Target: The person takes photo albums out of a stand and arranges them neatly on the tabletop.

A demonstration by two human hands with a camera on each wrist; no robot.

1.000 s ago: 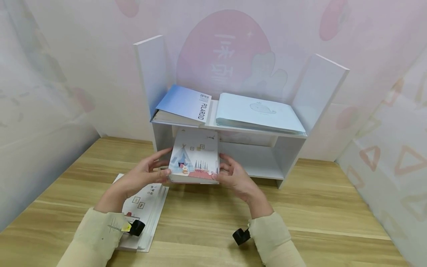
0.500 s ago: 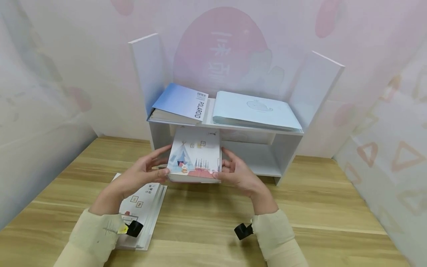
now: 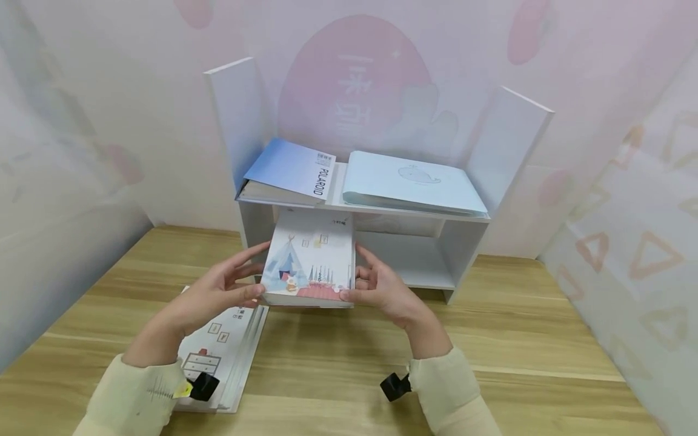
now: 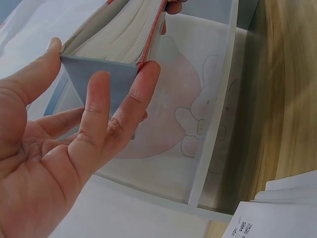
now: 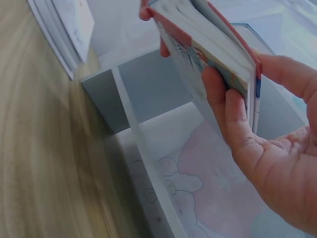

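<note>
Both hands hold a thick hardcover book (image 3: 308,257) with a tent picture on its cover, in front of the shelf's lower level. My left hand (image 3: 218,290) grips its left side, the thumb at the upper front corner. In the left wrist view the fingers (image 4: 96,111) lie along the book's side and lower edge. From the other side my right hand (image 3: 389,293) pinches it, thumb on one cover and fingertips (image 5: 235,104) against the opposite one. The book's far end reaches under the upper board. Its pages show between the covers in both wrist views.
A white shelf (image 3: 455,254) stands at the back. On its upper board lie a blue POLAROID album (image 3: 291,169) and a pale blue whale-print album (image 3: 414,181). A stack of white books (image 3: 223,351) lies on the wooden table (image 3: 518,363) beneath the left forearm.
The whole head view has shifted a little to the left. Against the shelf, the book sits slightly nearer to me and looks a bit larger. Both hands keep hold of it.
</note>
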